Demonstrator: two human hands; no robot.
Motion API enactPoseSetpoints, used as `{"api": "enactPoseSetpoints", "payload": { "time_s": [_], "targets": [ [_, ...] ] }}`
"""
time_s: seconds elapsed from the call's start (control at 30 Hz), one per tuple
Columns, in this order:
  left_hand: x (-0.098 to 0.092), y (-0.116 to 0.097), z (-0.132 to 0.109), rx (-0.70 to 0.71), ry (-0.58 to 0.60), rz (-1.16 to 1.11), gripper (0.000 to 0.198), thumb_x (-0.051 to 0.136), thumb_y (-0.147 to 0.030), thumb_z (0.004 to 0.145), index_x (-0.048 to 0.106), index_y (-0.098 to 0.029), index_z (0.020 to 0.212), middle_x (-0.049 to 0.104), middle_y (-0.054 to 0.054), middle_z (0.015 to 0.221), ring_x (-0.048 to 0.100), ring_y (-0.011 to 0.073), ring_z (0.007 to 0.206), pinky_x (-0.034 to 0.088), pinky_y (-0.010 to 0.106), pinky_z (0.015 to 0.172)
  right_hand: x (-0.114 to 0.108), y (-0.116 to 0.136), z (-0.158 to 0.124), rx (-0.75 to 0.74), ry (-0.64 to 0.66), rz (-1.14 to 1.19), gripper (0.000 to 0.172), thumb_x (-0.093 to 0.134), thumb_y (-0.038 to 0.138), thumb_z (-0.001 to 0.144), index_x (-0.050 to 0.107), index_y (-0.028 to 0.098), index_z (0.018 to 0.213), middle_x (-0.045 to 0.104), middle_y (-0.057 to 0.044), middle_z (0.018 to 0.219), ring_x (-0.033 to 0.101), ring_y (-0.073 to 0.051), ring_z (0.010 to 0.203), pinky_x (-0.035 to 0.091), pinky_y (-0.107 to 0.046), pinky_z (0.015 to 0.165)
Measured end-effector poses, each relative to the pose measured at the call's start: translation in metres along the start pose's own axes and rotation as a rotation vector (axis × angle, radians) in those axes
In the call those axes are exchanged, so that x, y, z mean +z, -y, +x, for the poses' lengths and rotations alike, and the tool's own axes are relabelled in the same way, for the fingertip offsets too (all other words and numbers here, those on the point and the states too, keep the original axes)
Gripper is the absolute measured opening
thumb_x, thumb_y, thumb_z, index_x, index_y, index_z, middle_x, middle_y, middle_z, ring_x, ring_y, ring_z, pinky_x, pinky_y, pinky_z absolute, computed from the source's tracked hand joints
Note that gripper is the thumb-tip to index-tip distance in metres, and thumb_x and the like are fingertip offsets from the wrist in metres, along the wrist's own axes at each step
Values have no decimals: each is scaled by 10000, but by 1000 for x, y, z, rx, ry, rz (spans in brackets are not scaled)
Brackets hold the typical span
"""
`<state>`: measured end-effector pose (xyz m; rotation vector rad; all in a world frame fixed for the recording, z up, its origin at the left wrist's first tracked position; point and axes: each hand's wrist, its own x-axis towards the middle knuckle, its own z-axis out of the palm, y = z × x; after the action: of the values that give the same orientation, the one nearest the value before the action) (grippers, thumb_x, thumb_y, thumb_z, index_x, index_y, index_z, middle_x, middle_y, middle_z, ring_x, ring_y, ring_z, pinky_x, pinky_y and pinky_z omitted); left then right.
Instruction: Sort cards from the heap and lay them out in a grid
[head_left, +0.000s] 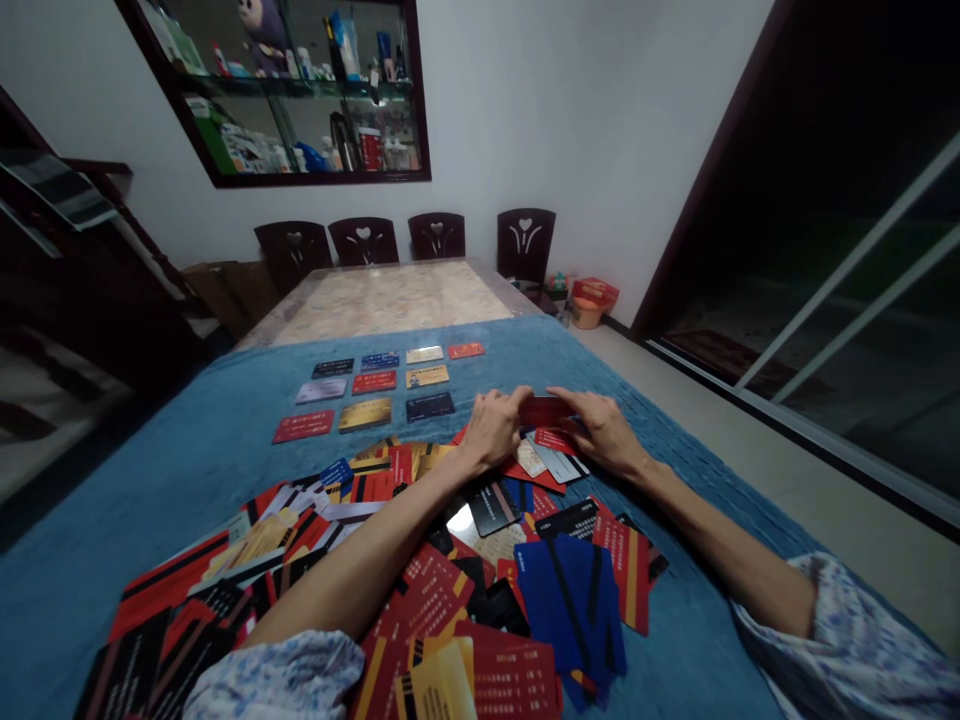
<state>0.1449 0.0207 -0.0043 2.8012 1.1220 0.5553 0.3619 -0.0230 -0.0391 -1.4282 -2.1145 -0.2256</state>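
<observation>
Red cards [546,408], perhaps a small stack, are held on edge between both hands at the far right of a heap of cards. My left hand [495,425] grips their left end, fingers curled. At the right end my right hand [600,425] closes on them with thumb and fingers. Just below lie a silver card [556,462] and other loose red ones. The heap spreads toward me with blue cards [570,600], a black card [493,506] and a gold card [439,685]. My left forearm hides part of it.
Beyond the heap, cards are laid out in rows, among them a gold card [366,413] and a dark blue card [430,405]. A blue cloth [202,440] covers the near part of the marble table [405,295]. Dark chairs [525,240] stand at the far end.
</observation>
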Motion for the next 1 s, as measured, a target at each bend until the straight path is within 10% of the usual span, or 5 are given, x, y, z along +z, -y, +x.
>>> {"api": "enactPoseSetpoints", "payload": {
  "time_s": [1.0],
  "targets": [
    [-38, -5, 13, 17, 125, 265, 456, 613, -185, 802, 450, -159, 1227, 547, 158, 1255, 471, 313, 1186, 423, 464, 922, -9, 5, 13, -128, -89, -264, 497, 532, 411, 913, 571, 131, 1321, 592, -193, 1175, 492, -319, 1085, 424, -416, 826]
  ]
}}
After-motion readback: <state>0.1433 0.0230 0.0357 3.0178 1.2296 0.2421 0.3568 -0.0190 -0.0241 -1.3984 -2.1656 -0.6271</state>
